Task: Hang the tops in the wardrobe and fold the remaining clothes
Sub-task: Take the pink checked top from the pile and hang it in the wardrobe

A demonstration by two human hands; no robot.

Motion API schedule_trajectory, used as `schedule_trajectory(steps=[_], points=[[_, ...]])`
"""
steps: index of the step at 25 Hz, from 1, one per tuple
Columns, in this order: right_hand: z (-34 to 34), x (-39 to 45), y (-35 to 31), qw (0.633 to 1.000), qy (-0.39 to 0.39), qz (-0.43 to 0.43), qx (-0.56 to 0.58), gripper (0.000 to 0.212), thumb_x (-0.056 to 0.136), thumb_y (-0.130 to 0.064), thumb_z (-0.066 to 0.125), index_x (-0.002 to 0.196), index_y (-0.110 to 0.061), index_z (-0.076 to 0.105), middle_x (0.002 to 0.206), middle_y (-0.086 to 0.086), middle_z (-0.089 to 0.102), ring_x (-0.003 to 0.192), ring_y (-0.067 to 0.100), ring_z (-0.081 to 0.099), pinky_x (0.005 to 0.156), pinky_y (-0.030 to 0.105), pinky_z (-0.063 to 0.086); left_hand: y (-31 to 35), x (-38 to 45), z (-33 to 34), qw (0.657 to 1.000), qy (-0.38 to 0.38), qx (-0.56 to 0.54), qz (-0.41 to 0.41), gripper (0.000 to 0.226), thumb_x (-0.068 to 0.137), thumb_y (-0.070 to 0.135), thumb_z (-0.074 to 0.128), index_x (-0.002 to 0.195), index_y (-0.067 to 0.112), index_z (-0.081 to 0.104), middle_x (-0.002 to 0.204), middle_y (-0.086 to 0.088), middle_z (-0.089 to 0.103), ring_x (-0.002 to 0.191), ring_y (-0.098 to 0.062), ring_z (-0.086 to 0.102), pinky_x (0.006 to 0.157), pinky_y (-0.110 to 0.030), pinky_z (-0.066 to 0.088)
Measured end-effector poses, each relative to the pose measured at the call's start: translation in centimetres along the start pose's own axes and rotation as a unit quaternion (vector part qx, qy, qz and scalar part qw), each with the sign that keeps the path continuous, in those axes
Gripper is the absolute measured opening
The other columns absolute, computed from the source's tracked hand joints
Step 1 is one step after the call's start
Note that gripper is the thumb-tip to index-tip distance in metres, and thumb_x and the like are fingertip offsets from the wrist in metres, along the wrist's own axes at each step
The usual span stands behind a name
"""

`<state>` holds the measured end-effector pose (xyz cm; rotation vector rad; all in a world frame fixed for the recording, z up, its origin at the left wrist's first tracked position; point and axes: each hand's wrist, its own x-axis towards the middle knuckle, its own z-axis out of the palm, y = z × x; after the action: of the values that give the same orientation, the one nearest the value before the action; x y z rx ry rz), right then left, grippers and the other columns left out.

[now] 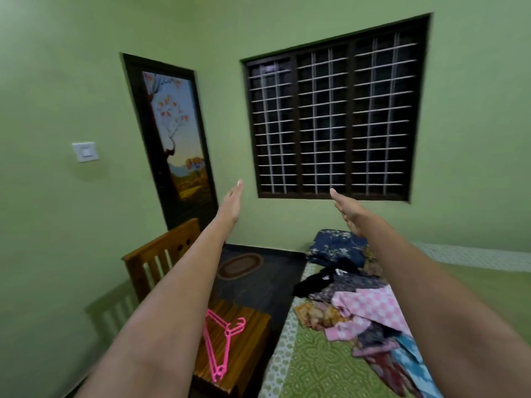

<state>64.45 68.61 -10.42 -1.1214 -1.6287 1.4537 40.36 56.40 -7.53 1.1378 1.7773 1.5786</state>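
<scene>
Both my arms stretch straight out in front of me at chest height. My left hand [232, 203] is flat with fingers extended and holds nothing. My right hand [347, 211] is also flat and empty, hovering above the far end of the bed. A heap of mixed clothes [365, 307] lies on the green bedsheet [313, 366], with a pink checked piece on top, a black garment and a navy floral one [337, 247] behind it. Pink plastic hangers [219, 344] rest on a wooden chair seat [247, 334] to the left of the bed. No wardrobe is in view.
A dark door with a painted tree panel [172, 133] stands in the green wall, a barred window [333, 116] to its right. A light switch [85, 151] is on the left wall. A small oval rug [240, 265] lies on the dark floor between chair and bed.
</scene>
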Motion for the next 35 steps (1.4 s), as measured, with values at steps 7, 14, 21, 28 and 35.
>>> schedule_trajectory(steps=[7, 14, 21, 28, 35], points=[[-9.3, 0.2, 1.7, 0.991, 0.131, 0.026, -0.008, 0.069, 0.095, -0.060, 0.032, 0.152, -0.026, 0.015, 0.158, -0.001, 0.021, 0.147, 0.024, 0.005, 0.119, 0.042, 0.004, 0.1, 4.7, 11.3, 0.987, -0.159, -0.025, 0.022, 0.069, 0.095, 0.063, 0.027, 0.150, 0.022, 0.025, 0.155, 0.001, 0.028, 0.143, -0.020, 0.024, 0.115, -0.042, 0.022], [-14.3, 10.2, 7.6, 0.987, 0.138, 0.078, -0.013, 0.070, 0.095, -0.061, 0.030, 0.152, -0.024, 0.014, 0.156, 0.003, 0.025, 0.146, 0.031, 0.008, 0.118, 0.049, 0.004, -5.2, 14.0, 19.6, 0.983, -0.183, 0.020, 0.000, 0.074, 0.093, 0.067, 0.023, 0.151, 0.022, 0.022, 0.156, 0.000, 0.026, 0.143, -0.023, 0.025, 0.116, -0.045, 0.022], [-19.0, 23.2, 17.5, 0.970, 0.172, 0.156, -0.066, 0.051, 0.100, -0.033, 0.045, 0.135, 0.004, 0.042, 0.121, 0.015, 0.050, 0.117, 0.030, 0.049, 0.081, 0.036, 0.048, -13.9, 23.8, 30.3, 0.973, -0.204, 0.069, -0.086, 0.067, 0.098, 0.057, 0.025, 0.150, 0.016, 0.025, 0.156, -0.002, 0.023, 0.142, -0.024, 0.025, 0.116, -0.044, 0.024], [-19.7, 30.2, 39.9, 0.916, 0.127, 0.318, -0.210, 0.030, 0.094, -0.025, 0.057, 0.117, -0.006, 0.059, 0.107, 0.008, 0.058, 0.089, 0.019, 0.048, 0.058, 0.018, 0.033, -34.9, 26.9, 41.4, 0.903, -0.331, 0.236, -0.137, 0.056, 0.098, 0.035, 0.049, 0.147, 0.011, 0.034, 0.148, -0.006, 0.037, 0.136, -0.028, 0.037, 0.107, -0.035, 0.034], [-18.6, 34.0, 54.5, 0.886, 0.102, 0.348, -0.290, 0.061, 0.089, -0.009, 0.063, 0.143, -0.006, 0.034, 0.146, 0.014, 0.032, 0.121, 0.029, 0.048, 0.087, 0.028, 0.041, -51.0, 27.7, 51.8, 0.797, -0.466, 0.381, -0.051, 0.070, 0.093, 0.002, 0.050, 0.152, 0.017, 0.015, 0.160, 0.002, 0.008, 0.139, -0.024, 0.031, 0.106, -0.034, 0.038]])
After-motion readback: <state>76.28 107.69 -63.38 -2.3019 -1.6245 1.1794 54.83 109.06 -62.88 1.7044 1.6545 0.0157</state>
